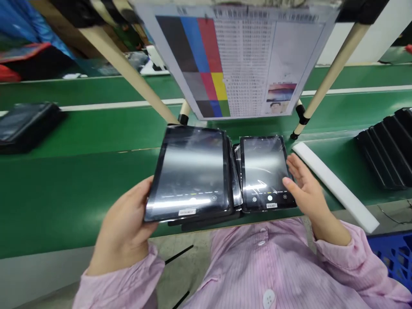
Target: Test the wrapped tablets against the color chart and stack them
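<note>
My left hand (pixel 128 216) grips the left edge of a tablet (pixel 193 167), its thumb and fingers closed around the side. This tablet is slightly raised and lies over a stack of other tablets, whose edges show at its right. Its screen is lit, with small icons and a white label along the lower edge. Beside it to the right lies a second tablet (pixel 265 167) with a similar screen and label. My right hand (pixel 304 189) is at that tablet's right edge, fingers stretched out and thumb apart over the screen's corner; whether it touches the glass I cannot tell.
A printed chart (pixel 238 64) with colour blocks hangs on a pipe frame (pixel 334 73) above the tablets. A white foam strip (pixel 336 186) lies at the right. Dark slabs (pixel 388 148) lean in a row farther right. A dark stack (pixel 28 124) sits on the green bench (pixel 80 184) at left.
</note>
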Demonstrator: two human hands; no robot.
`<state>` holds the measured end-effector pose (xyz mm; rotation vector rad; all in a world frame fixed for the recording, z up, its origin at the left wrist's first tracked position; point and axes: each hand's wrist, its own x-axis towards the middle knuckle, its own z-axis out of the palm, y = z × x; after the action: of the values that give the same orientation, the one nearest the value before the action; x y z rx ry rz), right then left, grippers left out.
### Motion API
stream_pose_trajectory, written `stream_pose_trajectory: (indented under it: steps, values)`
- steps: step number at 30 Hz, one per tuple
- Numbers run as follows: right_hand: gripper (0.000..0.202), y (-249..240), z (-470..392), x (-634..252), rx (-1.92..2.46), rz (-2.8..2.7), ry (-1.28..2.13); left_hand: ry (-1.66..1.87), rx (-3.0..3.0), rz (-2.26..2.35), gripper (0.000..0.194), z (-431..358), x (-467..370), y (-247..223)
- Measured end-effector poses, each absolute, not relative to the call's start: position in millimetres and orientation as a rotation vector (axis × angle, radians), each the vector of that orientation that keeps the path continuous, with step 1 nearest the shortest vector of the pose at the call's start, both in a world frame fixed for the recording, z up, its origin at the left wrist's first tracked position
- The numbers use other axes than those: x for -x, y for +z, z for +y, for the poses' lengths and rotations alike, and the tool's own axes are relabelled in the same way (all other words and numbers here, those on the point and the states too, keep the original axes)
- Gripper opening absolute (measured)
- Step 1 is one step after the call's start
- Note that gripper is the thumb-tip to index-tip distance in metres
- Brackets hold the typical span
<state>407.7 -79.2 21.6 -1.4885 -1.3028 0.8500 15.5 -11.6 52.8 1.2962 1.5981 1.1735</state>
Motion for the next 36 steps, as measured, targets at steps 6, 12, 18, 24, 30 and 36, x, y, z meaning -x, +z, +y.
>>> stream_pose_trajectory:
  steps: [6, 12, 18, 24, 30, 36]
  values:
    - [0.045, 43.7, -51.7, -359.8, 1.38, -1.751, 0.928, 1.163, -0.871, 1.293, 0.048, -26.4, -33.0, 69.8]
    - [0.075, 52.9, -41.5, -326.8, 1.139, -1.561, 1.007, 1.23, -1.007, 1.12, 0.047, -49.7, -47.0, 85.9]
    - [0.056, 69.5, -38.2, -317.7, 0.843, -0.911, 1.077, 1.499, -0.882, 0.849, 0.039, -46.4, -92.9, 73.9]
    - [0.058, 68.2, -27.0, -330.4, 0.866, -0.756, 1.244, 1.666, -1.521, 1.026, 0.104, -42.8, -117.1, 40.9]
    - [0.049, 57.7, -25.3, -336.3, 0.86, -0.76, 1.164, 1.418, -1.981, 1.476, 0.155, -51.3, -122.8, 31.5]
    - [0.049, 59.2, -25.2, -333.1, 0.824, -0.753, 1.152, 1.426, -2.067, 1.539, 0.154, -51.1, -127.2, 32.4]
